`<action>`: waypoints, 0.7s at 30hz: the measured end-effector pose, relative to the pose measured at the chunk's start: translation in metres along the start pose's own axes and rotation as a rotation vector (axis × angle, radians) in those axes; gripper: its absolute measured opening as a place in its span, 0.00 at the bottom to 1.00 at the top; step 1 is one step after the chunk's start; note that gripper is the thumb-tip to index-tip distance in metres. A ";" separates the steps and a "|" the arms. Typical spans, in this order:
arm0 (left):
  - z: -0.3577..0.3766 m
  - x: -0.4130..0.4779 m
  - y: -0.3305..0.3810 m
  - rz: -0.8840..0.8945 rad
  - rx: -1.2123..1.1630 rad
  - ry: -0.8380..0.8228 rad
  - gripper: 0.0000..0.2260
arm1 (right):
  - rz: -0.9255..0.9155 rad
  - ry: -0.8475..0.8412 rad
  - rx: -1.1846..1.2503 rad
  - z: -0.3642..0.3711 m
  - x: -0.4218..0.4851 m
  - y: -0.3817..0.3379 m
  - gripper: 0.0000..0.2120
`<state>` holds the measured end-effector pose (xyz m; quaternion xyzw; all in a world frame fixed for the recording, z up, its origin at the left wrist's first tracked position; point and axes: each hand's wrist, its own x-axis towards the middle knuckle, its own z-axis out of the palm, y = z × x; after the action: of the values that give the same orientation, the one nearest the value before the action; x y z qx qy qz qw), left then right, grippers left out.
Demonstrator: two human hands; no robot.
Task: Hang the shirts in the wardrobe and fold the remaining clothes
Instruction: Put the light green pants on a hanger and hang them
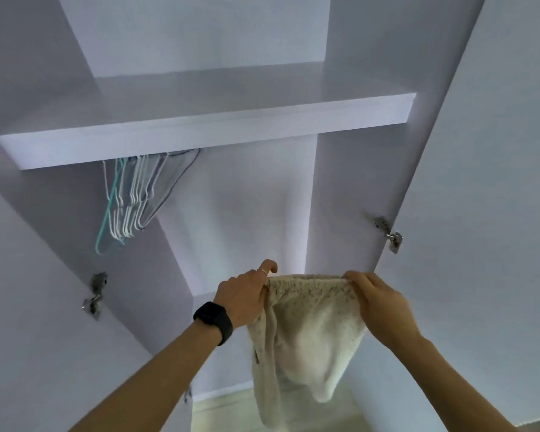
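Observation:
A cream, fuzzy garment (306,338) hangs in front of the open white wardrobe (240,219). My left hand (247,294), with a black watch on its wrist and a ring on one finger, grips the garment's top edge at the left. My right hand (378,304) grips the same edge at the right, so the top is stretched flat between them. The cloth droops below in folds. Several empty wire hangers (131,198), white and one teal, hang bunched under the shelf at the left.
A thick white shelf (200,132) crosses the wardrobe above the hangers. The left door (38,275) and the right door (480,182) stand open, each with a metal hinge. Pale floor (225,413) shows below the garment.

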<state>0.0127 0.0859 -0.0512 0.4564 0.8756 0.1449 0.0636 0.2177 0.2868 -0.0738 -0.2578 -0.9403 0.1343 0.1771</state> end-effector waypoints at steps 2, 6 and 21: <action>0.004 -0.009 0.002 -0.060 0.010 0.035 0.13 | 0.001 -0.118 0.068 0.012 0.007 0.007 0.19; 0.019 -0.031 0.001 -0.111 0.234 0.010 0.19 | -0.166 -0.310 0.126 0.029 0.022 0.025 0.21; 0.031 -0.115 0.016 -0.535 -0.612 -0.301 0.15 | -0.400 -0.219 0.610 0.054 0.034 -0.021 0.17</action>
<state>0.0988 0.0069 -0.0785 0.1895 0.8606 0.3080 0.3585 0.1594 0.2783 -0.1067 0.0112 -0.9021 0.3978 0.1668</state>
